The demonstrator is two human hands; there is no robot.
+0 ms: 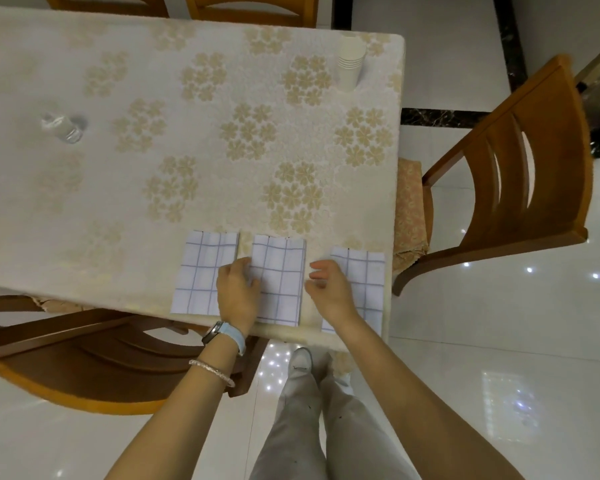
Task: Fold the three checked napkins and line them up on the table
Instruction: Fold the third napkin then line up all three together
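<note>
Lying folded in a row at the lower centre of the frame, the three checked napkins (278, 282) sit near the worktop (118, 98) edge. The left hand (238, 291) rests flat across the left and middle napkins, its grip released; the right hand (329, 289) hovers loosely open over the right one. Soft, light cloth probably shifts easily, so nudging edges looks best.

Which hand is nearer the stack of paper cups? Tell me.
Right. The right hand rests near the rightmost napkin, on the same side of the table as the stack of paper cups. The left hand lies farther left, between the other two napkins.
</note>
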